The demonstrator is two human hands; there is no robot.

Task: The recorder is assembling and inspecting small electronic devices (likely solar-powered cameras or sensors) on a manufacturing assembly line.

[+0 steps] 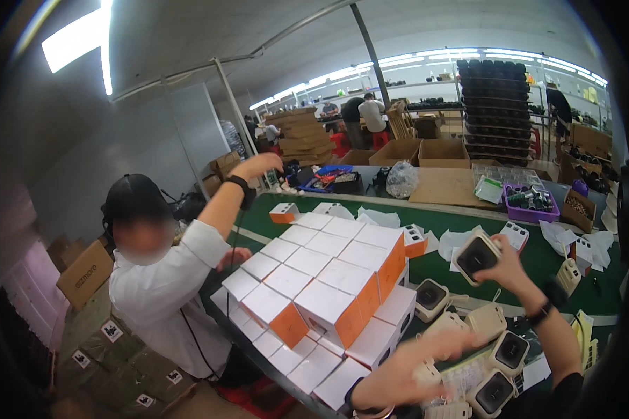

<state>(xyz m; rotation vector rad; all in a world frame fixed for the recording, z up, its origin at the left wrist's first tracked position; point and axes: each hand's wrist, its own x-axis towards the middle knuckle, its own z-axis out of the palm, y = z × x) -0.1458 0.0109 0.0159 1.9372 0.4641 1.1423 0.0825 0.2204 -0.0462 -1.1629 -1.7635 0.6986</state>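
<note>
My right hand [508, 271] is closed on a cream portable speaker [476, 257] with a dark square front, lifted above the green conveyor belt. Blurred by motion, my left hand [426, 353] passes low over the bench, next to a group of similar cream speakers [510, 351]; its fingers are too smeared to read. Several of these speakers, some with strap loops, lie between and around my forearms. Left of my hands rises a big stepped stack of white and orange boxes [286, 279].
A co-worker in a white shirt [162, 283] stands left of the stack, one arm raised over it. Opened small boxes [516, 234] and white wrapping sheets [379, 217] lie along the belt. Beyond are a purple basket of parts [532, 209], cartons [444, 153] and stacked black trays [496, 112].
</note>
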